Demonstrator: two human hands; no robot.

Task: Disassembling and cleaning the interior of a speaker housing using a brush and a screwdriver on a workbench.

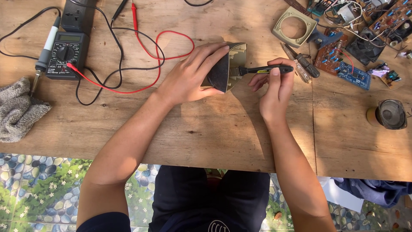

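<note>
My left hand (191,75) grips a beige plastic housing (227,66) with a dark inner face, holding it tilted on edge on the wooden table (201,129). My right hand (274,88) holds a black-handled screwdriver (264,68) level, its tip pushed into the housing's open side. The two hands sit close together at the table's middle.
A black multimeter (66,53) with red and black leads (141,51) lies at the far left, beside a soldering iron (45,47) and a grey cloth (19,111). Circuit boards (343,60), a beige fan frame (294,25), other screwdrivers (302,66) and a small speaker (388,114) lie at the right.
</note>
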